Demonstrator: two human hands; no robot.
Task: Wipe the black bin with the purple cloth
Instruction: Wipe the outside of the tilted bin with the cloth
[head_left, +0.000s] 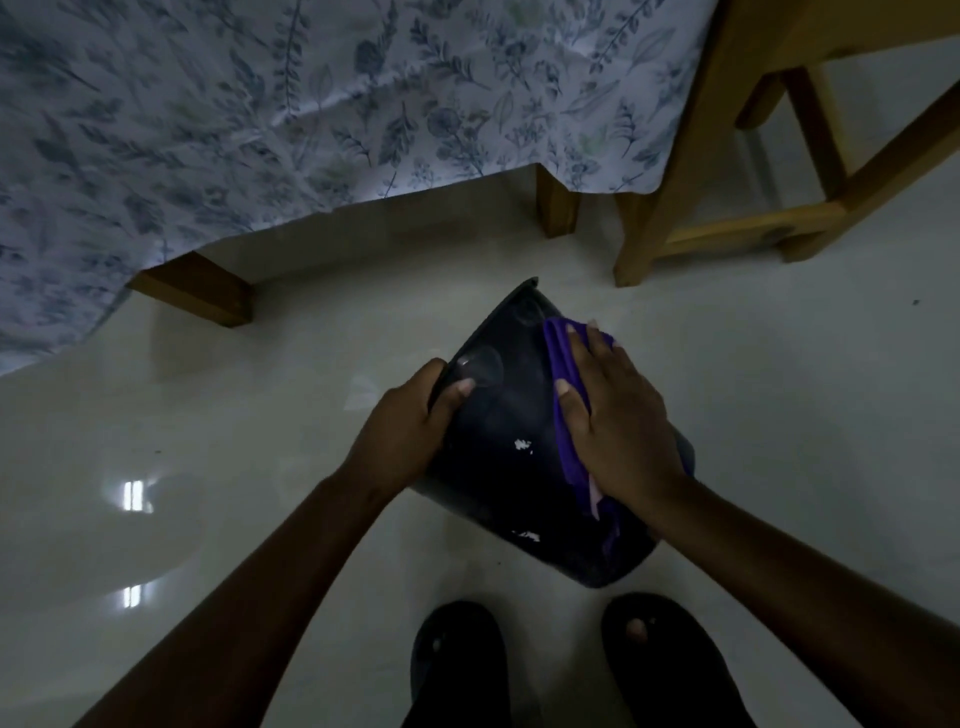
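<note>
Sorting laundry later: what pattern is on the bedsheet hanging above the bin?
The bedsheet is white with blue-grey leaf sprigs, seen in the head view.

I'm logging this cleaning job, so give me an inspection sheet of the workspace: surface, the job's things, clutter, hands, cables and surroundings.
Surface: glossy pale tiled floor, showing window reflections and a few dark specks.
Job's things: black plastic bin, tipped on its side on the floor, with white flecks on its wall; purple cloth pressed against the bin's outer wall.
Clutter: nothing seen.
Hands: left hand has its grip on the bin's rim; right hand lies flat on the cloth.
Cables: nothing seen.
Surroundings: floral blue-and-white bedsheet hanging over wooden bed legs; light wooden chair frame to the right; dark sandals below.
</note>
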